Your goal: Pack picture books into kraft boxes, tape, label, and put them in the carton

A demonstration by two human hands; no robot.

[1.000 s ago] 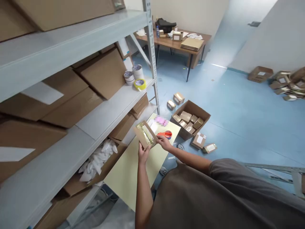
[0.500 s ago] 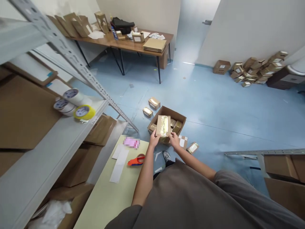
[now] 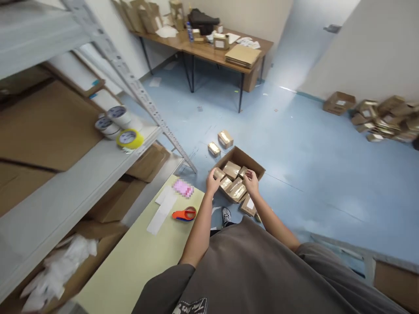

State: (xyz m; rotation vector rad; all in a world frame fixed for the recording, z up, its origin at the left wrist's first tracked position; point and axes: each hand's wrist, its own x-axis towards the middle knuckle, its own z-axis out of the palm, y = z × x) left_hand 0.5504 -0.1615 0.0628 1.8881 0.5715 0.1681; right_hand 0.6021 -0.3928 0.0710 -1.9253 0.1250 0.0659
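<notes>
My left hand (image 3: 212,182) and my right hand (image 3: 251,180) hover side by side over an open cardboard carton (image 3: 258,165) on the blue floor. Both hands hold nothing, with fingers loosely bent and apart. A small brown parcel wrapped in shiny tape (image 3: 238,190) lies in the carton between and just below the hands, on top of several similar parcels. An orange tape dispenser (image 3: 184,214) rests on the pale yellow tabletop (image 3: 140,257) left of my left forearm, beside white paper strips.
A grey metal shelf (image 3: 81,174) with flat cardboard and tape rolls (image 3: 130,138) stands to the left. Two small parcels (image 3: 225,138) lie on the floor beyond the carton. A wooden table (image 3: 209,48) is at the back, a heap of boxes (image 3: 382,115) at far right.
The taped parcel went from both hands above the table, out over the carton, and now lies in it. Both hands have let go. The view swung right, away from the shelf.
</notes>
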